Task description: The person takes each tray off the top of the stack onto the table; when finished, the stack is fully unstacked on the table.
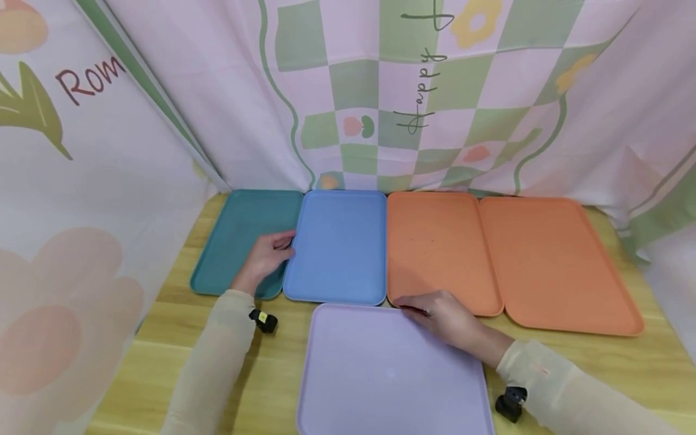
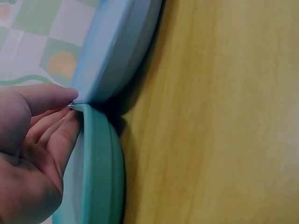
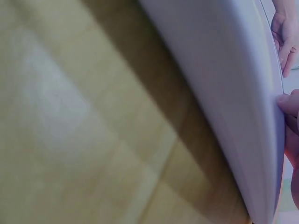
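Note:
In the head view my left hand reaches over the teal tray to the left edge of the blue tray. Up close in the left wrist view, its thumb and bent fingers come together where the blue and teal rims meet. My right hand is at the far rim of a lavender tray, gripping it with thumb and fingers. From the right wrist, a fingertip shows against the lavender rim; most of that hand is out of frame.
Two orange trays lie side by side to the right of the blue one, along the patterned curtain at the back. Wooden tabletop shows in front of the row. Another curtain hangs on the left.

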The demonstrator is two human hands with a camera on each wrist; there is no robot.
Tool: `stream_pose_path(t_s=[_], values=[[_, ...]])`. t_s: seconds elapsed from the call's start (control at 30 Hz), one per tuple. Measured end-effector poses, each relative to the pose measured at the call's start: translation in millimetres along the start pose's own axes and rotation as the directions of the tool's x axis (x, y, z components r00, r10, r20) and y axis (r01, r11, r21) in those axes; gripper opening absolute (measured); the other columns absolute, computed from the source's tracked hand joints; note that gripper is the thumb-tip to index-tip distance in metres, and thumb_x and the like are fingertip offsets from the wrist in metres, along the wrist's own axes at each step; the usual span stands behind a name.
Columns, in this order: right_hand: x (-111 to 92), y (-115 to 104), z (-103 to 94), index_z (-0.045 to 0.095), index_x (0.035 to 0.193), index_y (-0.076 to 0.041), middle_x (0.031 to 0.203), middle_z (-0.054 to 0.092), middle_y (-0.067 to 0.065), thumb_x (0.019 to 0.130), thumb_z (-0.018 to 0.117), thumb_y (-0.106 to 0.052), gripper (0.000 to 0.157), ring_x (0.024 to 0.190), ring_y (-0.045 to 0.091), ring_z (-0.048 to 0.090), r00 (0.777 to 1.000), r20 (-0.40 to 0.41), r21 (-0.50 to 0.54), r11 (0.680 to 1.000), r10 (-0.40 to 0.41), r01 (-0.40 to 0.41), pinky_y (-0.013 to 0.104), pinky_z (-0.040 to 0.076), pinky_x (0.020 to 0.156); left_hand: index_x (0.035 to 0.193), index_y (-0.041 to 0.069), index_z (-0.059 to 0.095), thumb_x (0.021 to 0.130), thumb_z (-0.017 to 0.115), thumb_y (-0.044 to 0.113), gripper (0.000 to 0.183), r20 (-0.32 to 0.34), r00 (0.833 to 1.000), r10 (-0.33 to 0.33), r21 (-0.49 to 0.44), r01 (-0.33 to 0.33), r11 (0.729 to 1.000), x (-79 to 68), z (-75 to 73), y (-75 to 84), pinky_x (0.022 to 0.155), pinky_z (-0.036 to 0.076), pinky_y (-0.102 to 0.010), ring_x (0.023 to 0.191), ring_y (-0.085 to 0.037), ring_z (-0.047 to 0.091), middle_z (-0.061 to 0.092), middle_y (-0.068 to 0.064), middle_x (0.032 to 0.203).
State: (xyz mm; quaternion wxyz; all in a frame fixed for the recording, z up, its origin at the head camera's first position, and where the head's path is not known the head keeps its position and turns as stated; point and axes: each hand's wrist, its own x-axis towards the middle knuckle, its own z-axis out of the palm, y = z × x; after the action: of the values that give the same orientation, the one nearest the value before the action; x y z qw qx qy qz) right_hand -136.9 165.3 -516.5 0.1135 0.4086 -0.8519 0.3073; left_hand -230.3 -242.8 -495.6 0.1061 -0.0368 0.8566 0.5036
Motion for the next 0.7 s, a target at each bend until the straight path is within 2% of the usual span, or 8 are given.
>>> stream_pose_path(t_s=[0.37,0.53,0.7], values=[[1,-3,-1.9,0.085,0.111,-0.012,0.105,0.085,0.0,0.087,0.084,0.005,0.029,0.093,0.017,0.083,0.999,0.021,0.014,0.999,0.041,-0.042,0.03,0.067,0.075,0.157,0.005,0.056,0.105,0.065,0.004,0.053,0.004,1.0,0.02,0.023,-0.02,1.0,0.4,1.4,-0.4,0.122,0.049,-0.049,0.153,-0.036,0.051,0.053,-0.021,0.163],[3,-5,-8.2,0.084,0.118,-0.009,0.111,0.085,0.003,0.092,0.081,0.003,0.028,0.099,0.019,0.083,0.993,0.102,0.046,0.997,0.065,-0.07,0.031,0.068,0.079,0.158,0.006,0.055,0.109,0.062,0.01,0.049,0.005,1.0,0.023,0.05,-0.024,0.998,-2.5,2.0,0.3,0.123,0.048,-0.05,0.153,-0.036,0.05,0.053,-0.02,0.163],[6,-6,-19.3,0.077,0.131,-0.004,0.122,0.082,0.006,0.104,0.071,-0.008,0.028,0.111,0.023,0.08,0.972,0.183,0.068,0.985,0.146,-0.161,0.037,0.068,0.086,0.155,0.007,0.06,0.112,0.057,0.018,0.044,-0.048,0.998,0.029,0.054,-0.026,0.998,-5.8,0.9,3.3,0.123,0.047,-0.053,0.151,-0.036,0.053,0.058,-0.018,0.16]])
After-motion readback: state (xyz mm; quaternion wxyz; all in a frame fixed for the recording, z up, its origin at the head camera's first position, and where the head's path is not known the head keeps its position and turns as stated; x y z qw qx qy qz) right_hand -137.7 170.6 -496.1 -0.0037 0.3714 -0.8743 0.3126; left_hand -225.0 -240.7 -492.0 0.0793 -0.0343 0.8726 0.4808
